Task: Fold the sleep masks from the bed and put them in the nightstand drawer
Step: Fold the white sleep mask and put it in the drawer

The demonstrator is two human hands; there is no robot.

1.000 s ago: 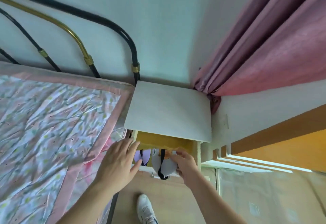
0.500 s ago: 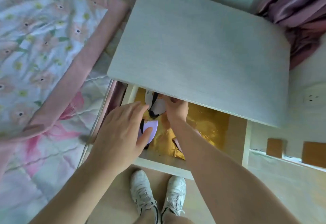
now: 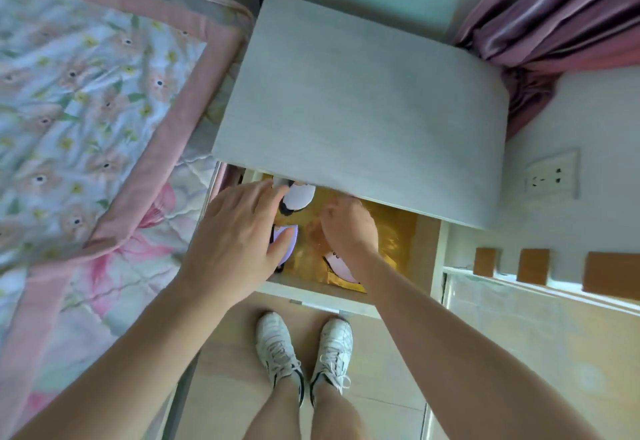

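Note:
The nightstand (image 3: 363,110) has its drawer (image 3: 427,252) pulled out; gold foil lines the drawer. A folded white sleep mask (image 3: 300,196) with a black strap lies at the back left, half under the nightstand top. A folded purple mask (image 3: 289,237) lies in front of it, and a pink one (image 3: 341,266) shows beside my right wrist. My left hand (image 3: 239,239) is spread flat over the drawer's left side, thumb on the purple mask, fingertips at the white one. My right hand (image 3: 348,226) hovers mid-drawer, fingers loosely bent, holding nothing.
The bed with a floral quilt (image 3: 86,110) and pink border lies left of the nightstand. A pink curtain (image 3: 561,24) hangs at the back right, and a wall socket (image 3: 550,180) sits to the right. My white shoes (image 3: 304,356) stand on the floor under the drawer front.
My right hand carried the white mask to the back of the drawer, let go of it and drew back. My left hand slid deeper over the purple mask. The camera tilted further down.

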